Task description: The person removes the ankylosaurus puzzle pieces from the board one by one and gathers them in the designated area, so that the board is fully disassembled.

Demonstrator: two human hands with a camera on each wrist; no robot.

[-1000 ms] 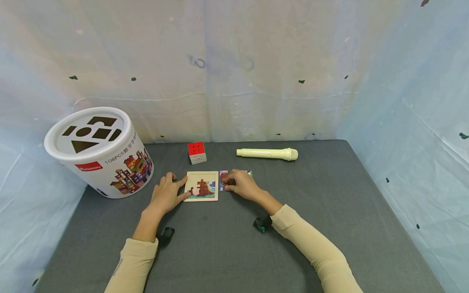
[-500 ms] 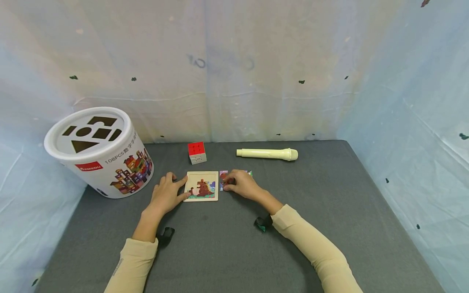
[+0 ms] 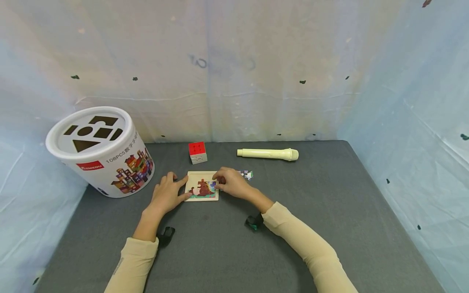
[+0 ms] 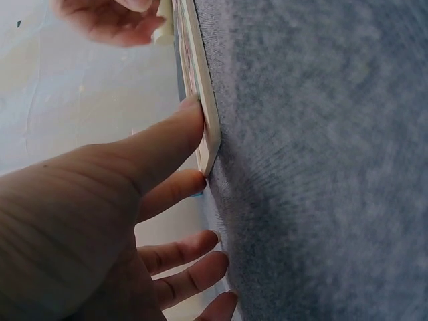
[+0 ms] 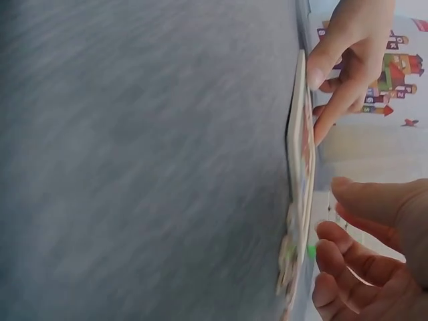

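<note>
A square wooden puzzle tray (image 3: 202, 174) lies on the grey table, its lower part filled with pieces showing a reddish-brown dinosaur. At its left side my left hand (image 3: 166, 195) is spread, thumb on the lower left rim and index finger touching the upper left rim. My right hand (image 3: 233, 183) is over the tray's right edge, thumb and index finger pinching a dark red puzzle piece (image 3: 221, 179), mostly hidden by the fingers. In the right wrist view, the fingertips of this hand (image 5: 364, 247) are just above the tray (image 5: 299, 127).
Loose puzzle pieces (image 3: 247, 175) lie right of the tray, partly behind the right hand. A red-topped puzzle cube (image 3: 198, 153) and a pale yellow toy microphone (image 3: 268, 154) are behind it. A big white block bucket (image 3: 99, 158) stands at the back left.
My right hand has moved left from the loose pieces onto the tray's right edge, with a piece pinched in its fingers. The left hand stays on the tray.
</note>
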